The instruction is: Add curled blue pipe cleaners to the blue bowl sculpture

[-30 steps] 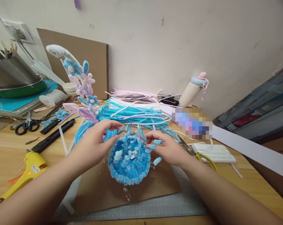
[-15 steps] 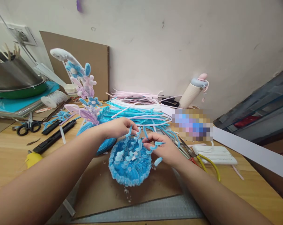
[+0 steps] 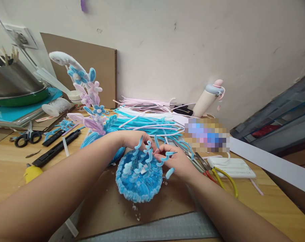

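Observation:
A round blue basket-like piece of fuzzy pipe cleaners (image 3: 139, 193) rests on brown cardboard, its rim thick and bumpy. Several light-blue spiral pipe cleaners (image 3: 149, 160) rise from inside it, and clear beads dangle below the rim. Behind the spirals, my left hand (image 3: 137, 138) reaches over the far side with its fingers curled; what they pinch is partly hidden. My right hand (image 3: 176, 161) closes thumb and finger on a thin blue pipe cleaner (image 3: 156, 142) at the far right rim, its tip pointing up. The fingertips of both hands nearly meet there.
Loose blue, white and pink pipe cleaners (image 3: 147, 121) lie behind. A pipe-cleaner flower stand (image 3: 94, 107) rises at left, near black scissors (image 3: 28, 137) and a yellow glue gun (image 3: 32, 173). Yellow-handled pliers (image 3: 226, 179), a white device (image 3: 233, 167) and a bottle (image 3: 206, 99) stand or lie right.
My left hand has moved right, toward my right hand, and its fingers now sit behind the spirals. My right hand stays nearly in place. The view has shifted slightly.

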Demonstrator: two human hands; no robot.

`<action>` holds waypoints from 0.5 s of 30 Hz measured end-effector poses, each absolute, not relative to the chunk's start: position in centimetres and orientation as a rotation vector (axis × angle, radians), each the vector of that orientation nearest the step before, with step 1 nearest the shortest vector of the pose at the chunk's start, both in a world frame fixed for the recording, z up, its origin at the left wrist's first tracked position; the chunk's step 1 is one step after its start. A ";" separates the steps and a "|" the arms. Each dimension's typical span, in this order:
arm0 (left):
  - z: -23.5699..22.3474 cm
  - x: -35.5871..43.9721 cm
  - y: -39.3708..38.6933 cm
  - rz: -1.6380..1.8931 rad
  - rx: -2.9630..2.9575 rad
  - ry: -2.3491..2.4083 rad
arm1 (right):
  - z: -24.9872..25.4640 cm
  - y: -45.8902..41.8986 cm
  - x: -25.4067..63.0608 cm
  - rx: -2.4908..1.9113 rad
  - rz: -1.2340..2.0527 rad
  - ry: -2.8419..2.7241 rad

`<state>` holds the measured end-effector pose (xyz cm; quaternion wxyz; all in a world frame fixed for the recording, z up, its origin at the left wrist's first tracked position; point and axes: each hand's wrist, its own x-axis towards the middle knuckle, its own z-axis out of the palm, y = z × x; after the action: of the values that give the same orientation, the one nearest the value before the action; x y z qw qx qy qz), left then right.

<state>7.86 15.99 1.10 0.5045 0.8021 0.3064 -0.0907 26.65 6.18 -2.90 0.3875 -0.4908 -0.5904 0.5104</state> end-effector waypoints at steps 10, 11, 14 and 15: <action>0.5 8.3 14.8 -0.140 1.815 0.619 | -2.5 6.1 26.4 -1.174 1.423 -1.371; 0.3 8.3 14.7 -0.129 1.811 0.619 | -2.5 6.1 26.3 -1.173 1.430 -1.358; -0.1 8.1 14.7 -0.100 1.804 0.623 | -2.6 6.1 26.3 -1.181 1.444 -1.323; -0.3 8.0 14.7 -0.091 1.803 0.624 | -2.6 6.1 26.3 -1.187 1.446 -1.312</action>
<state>8.03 14.70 -0.28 0.5776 0.7706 0.2667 -0.0388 26.31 6.14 -2.57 0.4151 -0.4726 -0.5224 0.5757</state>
